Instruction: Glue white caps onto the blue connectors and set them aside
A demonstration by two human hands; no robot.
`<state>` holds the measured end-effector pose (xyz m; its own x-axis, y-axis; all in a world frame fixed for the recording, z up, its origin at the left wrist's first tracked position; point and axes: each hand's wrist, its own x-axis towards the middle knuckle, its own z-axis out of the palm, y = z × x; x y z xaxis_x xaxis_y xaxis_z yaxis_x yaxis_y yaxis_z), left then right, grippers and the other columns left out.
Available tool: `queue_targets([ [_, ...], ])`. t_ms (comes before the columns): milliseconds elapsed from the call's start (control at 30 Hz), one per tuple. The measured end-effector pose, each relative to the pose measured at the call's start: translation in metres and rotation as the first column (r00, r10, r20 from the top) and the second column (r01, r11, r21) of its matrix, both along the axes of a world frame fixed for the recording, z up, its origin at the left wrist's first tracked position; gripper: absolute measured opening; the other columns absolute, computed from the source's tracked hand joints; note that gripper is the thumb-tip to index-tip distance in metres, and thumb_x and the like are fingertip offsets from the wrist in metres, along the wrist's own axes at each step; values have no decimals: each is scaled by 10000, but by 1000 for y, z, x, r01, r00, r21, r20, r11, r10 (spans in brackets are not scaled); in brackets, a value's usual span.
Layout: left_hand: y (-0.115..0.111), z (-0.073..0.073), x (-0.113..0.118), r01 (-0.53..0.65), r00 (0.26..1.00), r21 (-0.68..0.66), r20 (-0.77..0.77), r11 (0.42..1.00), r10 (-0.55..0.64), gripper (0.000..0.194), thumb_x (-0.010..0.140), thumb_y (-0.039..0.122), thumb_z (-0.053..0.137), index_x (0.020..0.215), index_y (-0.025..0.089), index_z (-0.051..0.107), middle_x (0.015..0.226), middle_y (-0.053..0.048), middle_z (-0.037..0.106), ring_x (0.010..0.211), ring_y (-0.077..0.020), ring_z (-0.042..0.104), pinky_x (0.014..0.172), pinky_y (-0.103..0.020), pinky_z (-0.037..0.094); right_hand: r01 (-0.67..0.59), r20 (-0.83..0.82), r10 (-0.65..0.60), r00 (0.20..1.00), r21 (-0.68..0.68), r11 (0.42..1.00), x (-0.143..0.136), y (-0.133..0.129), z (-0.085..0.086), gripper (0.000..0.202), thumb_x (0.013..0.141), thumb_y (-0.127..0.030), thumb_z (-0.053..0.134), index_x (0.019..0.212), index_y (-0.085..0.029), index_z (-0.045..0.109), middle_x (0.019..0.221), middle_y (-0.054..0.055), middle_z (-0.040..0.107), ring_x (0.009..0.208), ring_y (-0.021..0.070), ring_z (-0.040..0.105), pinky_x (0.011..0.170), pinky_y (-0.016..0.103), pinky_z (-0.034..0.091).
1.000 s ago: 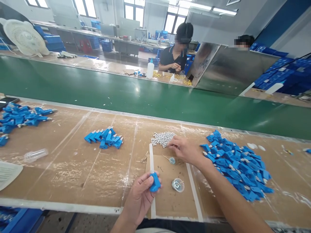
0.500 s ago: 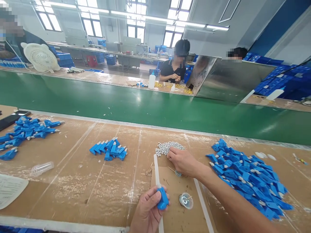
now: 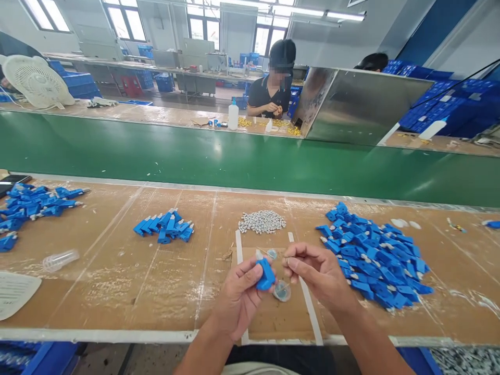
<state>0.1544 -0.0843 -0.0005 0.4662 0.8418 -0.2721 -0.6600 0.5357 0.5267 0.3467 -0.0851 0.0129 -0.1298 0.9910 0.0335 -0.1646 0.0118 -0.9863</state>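
Observation:
My left hand (image 3: 242, 294) grips a blue plastic piece (image 3: 266, 276) with a pale tip pointing up and away. To its right, my right hand (image 3: 322, 273) is closed in a pinch; whatever lies between its fingertips is too small to make out. The two hands are close together but apart. Below the fingertips stands a small clear cup (image 3: 281, 291) with a thin stick in it, and a second little cup (image 3: 272, 254) is just beyond. Farther back lies a heap of small grey pieces (image 3: 262, 222).
Blue pieces lie in a large pile (image 3: 375, 255) on the right, a small group (image 3: 166, 226) left of centre and another pile (image 3: 37, 202) at far left. A clear plastic tube (image 3: 60, 260) rests nearby. Beyond the green belt (image 3: 175, 156), a co-worker (image 3: 269, 94) handles small yellow pieces.
My right hand has come back from the grey heap to beside the blue piece. My left hand has lifted slightly away from me, and the view has tilted down.

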Motion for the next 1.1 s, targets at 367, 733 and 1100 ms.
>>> queue_targets([
  [367,-17,8,14,210,975,110,-103,972,-199,340,833,323,769,1123,146,775,972,-142,750,819,-188,678,749,-279,539,106,-186,-132,974,-142,984,3,-39,0,173,785,-333,830,833,-187,750,670,41,728,565,143,680,501,210,567],
  [733,-17,16,13,211,963,135,-198,968,-182,355,785,359,817,1084,171,785,937,-98,751,827,-163,663,736,-228,499,121,-132,-138,982,-127,984,1,-44,3,190,782,-358,828,809,-192,741,665,29,716,572,139,659,504,215,548],
  [1100,-15,20,11,197,968,107,-178,975,-176,309,803,339,804,1011,111,786,833,-89,729,714,-114,630,661,-194,532,101,-88,-111,990,-109,989,-2,-48,9,141,857,-323,772,847,-184,753,721,39,724,625,127,656,559,204,540],
])
